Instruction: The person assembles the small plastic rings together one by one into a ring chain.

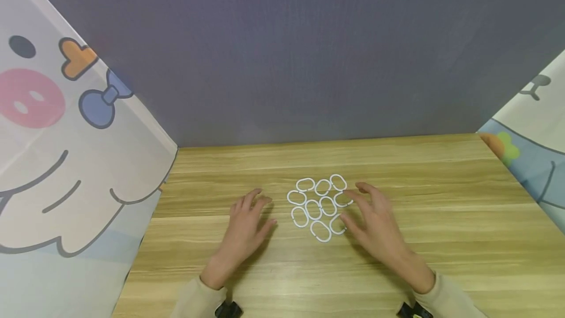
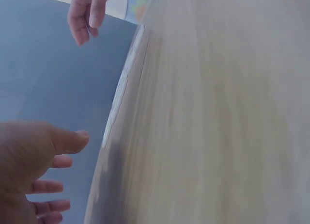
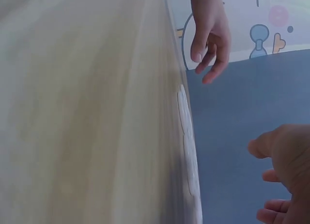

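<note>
Several white oval rings [image 1: 320, 231], each with a small gap in its loop, lie close together on the wooden table [image 1: 463, 200]. To the left of the rings my left hand [image 1: 247, 227] hovers, fingers spread and loosely bent, holding nothing. My right hand [image 1: 377, 222] is over the right side of the group, its fingertips partly covering two rings; it grips none of them. In the left wrist view the left hand [image 2: 34, 170] appears apart from the table surface. The right wrist view shows the right hand [image 3: 286, 170] likewise raised, with the rings [image 3: 188, 136] seen edge-on.
A dark grey panel [image 1: 309, 53] stands along the table's far edge. Cartoon-printed panels rise at the left [image 1: 79, 171] and at the right [image 1: 538, 112]. Bare wood surrounds the rings.
</note>
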Motion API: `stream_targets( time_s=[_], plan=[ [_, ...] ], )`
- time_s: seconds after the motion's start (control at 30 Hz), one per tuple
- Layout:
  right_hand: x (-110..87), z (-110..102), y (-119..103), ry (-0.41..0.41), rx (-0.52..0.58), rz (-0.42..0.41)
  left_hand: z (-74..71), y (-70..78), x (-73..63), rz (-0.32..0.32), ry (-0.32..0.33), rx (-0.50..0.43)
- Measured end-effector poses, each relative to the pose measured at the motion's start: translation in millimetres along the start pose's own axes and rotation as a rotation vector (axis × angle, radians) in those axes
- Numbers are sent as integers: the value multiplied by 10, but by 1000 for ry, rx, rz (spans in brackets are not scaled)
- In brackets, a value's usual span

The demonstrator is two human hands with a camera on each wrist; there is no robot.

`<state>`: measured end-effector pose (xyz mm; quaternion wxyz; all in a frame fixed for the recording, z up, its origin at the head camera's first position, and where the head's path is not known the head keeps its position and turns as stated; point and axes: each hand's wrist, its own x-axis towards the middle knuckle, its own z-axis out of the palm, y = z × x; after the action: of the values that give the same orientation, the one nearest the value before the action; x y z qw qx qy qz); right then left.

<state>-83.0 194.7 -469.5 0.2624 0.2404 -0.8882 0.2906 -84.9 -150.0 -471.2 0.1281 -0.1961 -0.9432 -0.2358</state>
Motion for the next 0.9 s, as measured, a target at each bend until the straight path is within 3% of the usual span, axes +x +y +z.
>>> stream_targets(
  time_s=[0.33, 0.9],
  plan=[
    [-31, 116, -35, -96, 31, 6, 175, 14, 11, 108, 80, -83],
    [-157, 320, -67, -177, 110, -16, 337, 179, -36, 65, -5, -182]
  ],
)
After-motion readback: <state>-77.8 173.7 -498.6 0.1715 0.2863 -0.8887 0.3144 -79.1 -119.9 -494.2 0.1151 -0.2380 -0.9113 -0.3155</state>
